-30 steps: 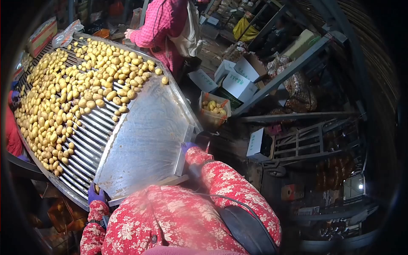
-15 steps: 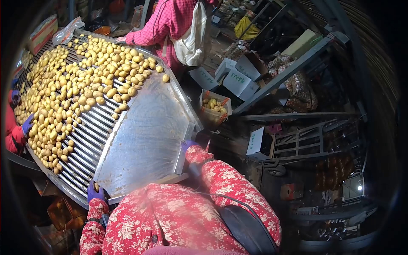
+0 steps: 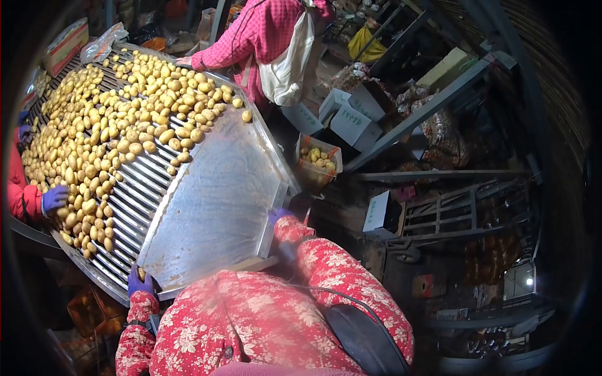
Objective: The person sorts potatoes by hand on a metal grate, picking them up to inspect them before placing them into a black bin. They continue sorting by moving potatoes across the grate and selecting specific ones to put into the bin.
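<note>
Potatoes (image 3: 94, 138) lie spread over the metal rollers (image 3: 135, 207) of a sorting table. A bare sheet-metal plate (image 3: 210, 194) joins the rollers on the side nearest me. My left hand (image 3: 140, 281), in a purple glove, is at the table's near left corner, closed around a small brownish thing, apparently a potato. My right hand (image 3: 278, 215), also gloved in purple, rests at the plate's right edge; its fingers are mostly hidden.
A co-worker's purple-gloved hand (image 3: 55, 199) touches potatoes at the left. Another person in a pink checked top (image 3: 276, 31) stands at the far side. Right of the table are a crate of potatoes (image 3: 318, 158), white boxes (image 3: 354, 122) and a metal cart (image 3: 442, 210).
The co-worker's gloved hand at the left has moved right, onto the potatoes, and some near it have shifted. The person in pink has leaned slightly right. My hands have hardly moved.
</note>
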Demonstrator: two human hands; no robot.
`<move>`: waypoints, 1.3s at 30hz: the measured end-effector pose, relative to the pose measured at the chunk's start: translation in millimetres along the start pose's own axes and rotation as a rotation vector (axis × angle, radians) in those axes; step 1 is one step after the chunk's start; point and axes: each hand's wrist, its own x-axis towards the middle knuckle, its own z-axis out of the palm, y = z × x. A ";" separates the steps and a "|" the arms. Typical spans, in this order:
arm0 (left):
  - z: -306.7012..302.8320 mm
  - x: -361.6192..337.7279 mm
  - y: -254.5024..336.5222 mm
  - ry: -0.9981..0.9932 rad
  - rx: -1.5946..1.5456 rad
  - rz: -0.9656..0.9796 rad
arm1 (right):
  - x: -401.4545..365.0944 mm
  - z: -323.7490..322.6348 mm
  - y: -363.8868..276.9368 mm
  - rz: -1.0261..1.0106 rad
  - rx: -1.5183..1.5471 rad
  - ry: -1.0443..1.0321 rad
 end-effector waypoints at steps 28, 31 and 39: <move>25.6 6.2 -33.9 -0.008 -0.058 0.140 | 15.2 10.1 13.0 -0.087 -0.064 0.060; -26.9 -6.8 36.8 -0.158 -0.082 0.022 | 29.0 7.9 19.6 -0.111 -0.157 0.010; -35.5 -15.8 51.3 -0.035 0.038 -0.090 | -18.8 -56.9 -78.7 -0.264 -0.285 -0.071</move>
